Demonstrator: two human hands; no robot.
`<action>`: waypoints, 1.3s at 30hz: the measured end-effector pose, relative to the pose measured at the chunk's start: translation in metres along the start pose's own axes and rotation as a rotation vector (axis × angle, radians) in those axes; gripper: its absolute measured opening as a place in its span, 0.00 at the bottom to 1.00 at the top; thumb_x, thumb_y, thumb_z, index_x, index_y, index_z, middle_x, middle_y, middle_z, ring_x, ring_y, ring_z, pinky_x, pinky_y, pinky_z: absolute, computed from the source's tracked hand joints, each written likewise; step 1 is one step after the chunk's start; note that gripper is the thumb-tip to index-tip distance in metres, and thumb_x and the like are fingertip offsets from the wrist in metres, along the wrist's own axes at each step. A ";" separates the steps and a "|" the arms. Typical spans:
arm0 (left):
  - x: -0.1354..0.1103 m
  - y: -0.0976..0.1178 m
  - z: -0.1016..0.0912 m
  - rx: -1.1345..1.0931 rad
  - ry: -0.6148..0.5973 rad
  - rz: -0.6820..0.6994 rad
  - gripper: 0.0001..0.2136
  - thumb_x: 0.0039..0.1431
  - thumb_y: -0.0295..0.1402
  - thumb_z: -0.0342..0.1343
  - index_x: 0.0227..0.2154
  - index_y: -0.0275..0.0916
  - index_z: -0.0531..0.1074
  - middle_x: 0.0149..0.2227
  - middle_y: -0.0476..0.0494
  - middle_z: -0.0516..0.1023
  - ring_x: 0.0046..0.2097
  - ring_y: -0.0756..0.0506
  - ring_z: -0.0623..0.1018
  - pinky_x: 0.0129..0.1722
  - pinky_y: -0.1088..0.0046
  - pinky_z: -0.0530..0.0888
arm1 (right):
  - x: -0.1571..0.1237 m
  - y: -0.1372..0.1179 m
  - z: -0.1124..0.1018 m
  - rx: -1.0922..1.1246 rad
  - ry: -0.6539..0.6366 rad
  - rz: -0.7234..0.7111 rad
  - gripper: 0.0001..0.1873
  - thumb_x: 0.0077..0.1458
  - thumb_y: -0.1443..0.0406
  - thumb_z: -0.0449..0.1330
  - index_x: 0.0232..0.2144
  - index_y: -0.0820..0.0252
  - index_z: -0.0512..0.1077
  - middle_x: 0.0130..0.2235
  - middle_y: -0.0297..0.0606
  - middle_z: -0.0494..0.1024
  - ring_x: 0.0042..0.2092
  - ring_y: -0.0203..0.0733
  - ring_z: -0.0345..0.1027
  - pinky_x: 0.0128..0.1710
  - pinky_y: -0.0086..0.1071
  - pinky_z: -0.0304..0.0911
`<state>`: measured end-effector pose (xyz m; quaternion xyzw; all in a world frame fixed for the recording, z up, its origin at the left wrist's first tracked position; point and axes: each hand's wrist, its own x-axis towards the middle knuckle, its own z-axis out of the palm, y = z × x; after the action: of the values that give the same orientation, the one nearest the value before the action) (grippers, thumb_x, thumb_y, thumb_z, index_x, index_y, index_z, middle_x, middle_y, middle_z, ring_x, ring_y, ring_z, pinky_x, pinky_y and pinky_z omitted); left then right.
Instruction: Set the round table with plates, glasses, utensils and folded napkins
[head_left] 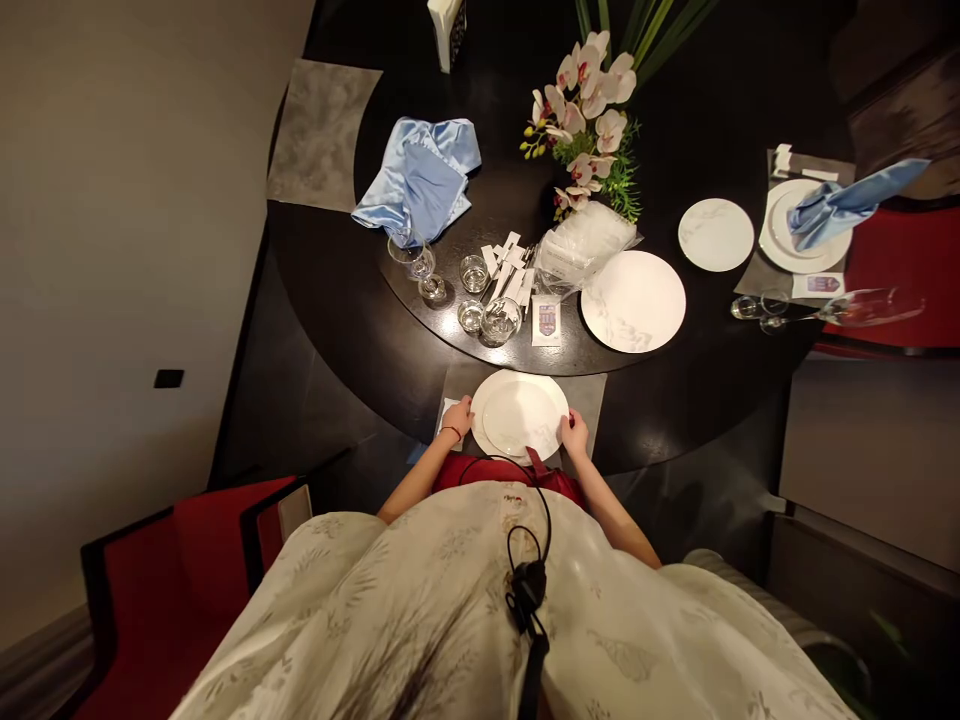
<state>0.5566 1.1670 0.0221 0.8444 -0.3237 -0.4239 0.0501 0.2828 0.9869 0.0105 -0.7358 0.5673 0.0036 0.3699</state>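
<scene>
A large white plate [480,394] lies over the grey placemat [592,392] at the table's near edge, right in front of me. On top of it rests a smaller white plate [517,415]. My left hand [460,417] has its fingers closed on the large plate's left rim. Opposite, my right hand [574,434] grips the right rim, its fingers curled in. A white packet [452,412] lies on the placemat beside my left hand, partly covered by it.
Beyond the placemat stand short glasses [501,320], stemmed glasses [411,256], wrapped utensils [511,270] and another white plate [634,302]. Blue napkins [427,180] and orchids [589,100] are farther back. A set place with a folded napkin [840,210] is at right; a red chair [180,570] at left.
</scene>
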 end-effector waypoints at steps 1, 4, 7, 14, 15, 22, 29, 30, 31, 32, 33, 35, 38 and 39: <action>0.001 -0.001 -0.001 -0.007 -0.008 0.011 0.14 0.61 0.32 0.53 0.50 0.41 0.66 0.39 0.39 0.80 0.44 0.41 0.79 0.44 0.67 0.71 | 0.002 0.002 0.002 0.038 0.014 0.043 0.18 0.52 0.61 0.46 0.40 0.61 0.70 0.35 0.47 0.77 0.38 0.50 0.70 0.44 0.43 0.68; 0.002 -0.005 -0.003 0.004 -0.009 0.017 0.14 0.61 0.31 0.53 0.50 0.41 0.66 0.38 0.39 0.80 0.43 0.41 0.79 0.43 0.68 0.71 | 0.013 0.001 0.007 0.132 0.066 0.120 0.16 0.48 0.61 0.50 0.36 0.61 0.72 0.29 0.42 0.77 0.31 0.47 0.69 0.38 0.39 0.69; 0.003 -0.008 -0.007 0.029 0.004 -0.002 0.15 0.61 0.32 0.53 0.51 0.41 0.67 0.37 0.39 0.80 0.42 0.41 0.79 0.43 0.67 0.71 | 0.015 -0.003 0.007 0.121 0.041 0.096 0.15 0.47 0.62 0.52 0.35 0.61 0.73 0.27 0.39 0.76 0.30 0.45 0.70 0.37 0.37 0.68; -0.012 -0.019 -0.015 0.002 0.140 -0.015 0.20 0.64 0.38 0.50 0.57 0.43 0.66 0.44 0.36 0.79 0.49 0.39 0.77 0.49 0.64 0.71 | 0.045 -0.059 -0.034 -0.339 -0.105 0.028 0.12 0.51 0.66 0.58 0.39 0.62 0.75 0.39 0.53 0.78 0.41 0.54 0.72 0.42 0.41 0.66; -0.018 -0.024 -0.012 -0.021 0.245 -0.035 0.22 0.65 0.39 0.48 0.60 0.42 0.63 0.49 0.34 0.77 0.53 0.38 0.75 0.52 0.62 0.70 | 0.059 -0.077 -0.042 -0.353 -0.076 -0.040 0.14 0.53 0.65 0.57 0.42 0.62 0.75 0.41 0.53 0.78 0.43 0.55 0.72 0.42 0.41 0.65; -0.038 -0.051 0.042 -0.131 0.387 -0.119 0.32 0.65 0.40 0.44 0.68 0.30 0.48 0.71 0.29 0.43 0.72 0.36 0.44 0.68 0.50 0.48 | 0.197 -0.244 -0.069 -0.240 -0.002 -0.490 0.19 0.64 0.62 0.47 0.51 0.63 0.71 0.42 0.47 0.78 0.46 0.51 0.70 0.48 0.39 0.63; -0.026 -0.041 0.058 -0.150 0.362 -0.212 0.31 0.65 0.41 0.45 0.69 0.39 0.50 0.72 0.35 0.35 0.72 0.36 0.37 0.67 0.44 0.45 | 0.308 -0.338 -0.030 -0.386 0.011 -0.504 0.18 0.60 0.71 0.50 0.50 0.69 0.71 0.52 0.56 0.72 0.54 0.55 0.64 0.56 0.47 0.59; -0.025 -0.040 0.058 -0.150 0.358 -0.216 0.31 0.65 0.41 0.45 0.69 0.39 0.51 0.72 0.34 0.34 0.72 0.36 0.37 0.67 0.44 0.45 | 0.319 -0.343 -0.025 -0.395 0.015 -0.481 0.18 0.60 0.71 0.50 0.50 0.70 0.71 0.54 0.57 0.70 0.56 0.56 0.63 0.56 0.48 0.58; -0.024 -0.040 0.059 -0.148 0.353 -0.219 0.31 0.65 0.41 0.45 0.68 0.39 0.51 0.72 0.34 0.34 0.72 0.36 0.37 0.67 0.44 0.45 | 0.329 -0.348 -0.021 -0.400 0.014 -0.444 0.17 0.61 0.70 0.51 0.50 0.71 0.70 0.54 0.58 0.69 0.57 0.56 0.62 0.57 0.49 0.58; -0.024 -0.040 0.060 -0.143 0.346 -0.223 0.30 0.65 0.41 0.45 0.68 0.39 0.52 0.72 0.34 0.35 0.72 0.36 0.37 0.67 0.44 0.45 | 0.339 -0.351 -0.018 -0.404 0.009 -0.397 0.17 0.61 0.69 0.52 0.50 0.72 0.70 0.55 0.59 0.69 0.57 0.56 0.61 0.57 0.49 0.58; -0.023 -0.041 0.062 -0.136 0.337 -0.231 0.30 0.65 0.41 0.44 0.68 0.40 0.52 0.72 0.34 0.35 0.72 0.36 0.37 0.67 0.44 0.45 | 0.348 -0.354 -0.015 -0.406 0.006 -0.347 0.17 0.61 0.68 0.54 0.50 0.73 0.70 0.55 0.60 0.68 0.58 0.57 0.61 0.57 0.49 0.58; -0.022 -0.042 0.063 -0.119 0.317 -0.253 0.30 0.65 0.41 0.44 0.68 0.41 0.52 0.72 0.35 0.38 0.72 0.37 0.37 0.67 0.43 0.45 | 0.363 -0.358 -0.009 -0.410 0.015 -0.254 0.18 0.60 0.64 0.58 0.48 0.74 0.71 0.54 0.61 0.69 0.57 0.57 0.63 0.57 0.49 0.60; -0.021 -0.042 0.064 -0.102 0.295 -0.278 0.30 0.64 0.41 0.45 0.68 0.44 0.51 0.72 0.37 0.41 0.72 0.38 0.37 0.67 0.44 0.45 | 0.381 -0.363 0.000 -0.399 0.050 -0.158 0.20 0.56 0.62 0.64 0.46 0.74 0.72 0.51 0.61 0.71 0.54 0.57 0.67 0.55 0.47 0.63; -0.021 -0.042 0.063 -0.101 0.291 -0.281 0.30 0.64 0.41 0.45 0.69 0.45 0.51 0.72 0.38 0.41 0.72 0.38 0.37 0.67 0.44 0.45 | 0.385 -0.365 0.003 -0.381 0.048 -0.166 0.21 0.55 0.62 0.65 0.46 0.74 0.73 0.49 0.61 0.72 0.53 0.56 0.69 0.54 0.47 0.64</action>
<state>0.5212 1.2240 -0.0188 0.9300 -0.1704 -0.3159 0.0787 0.7265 0.6980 0.0419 -0.8366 0.5024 0.0628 0.2092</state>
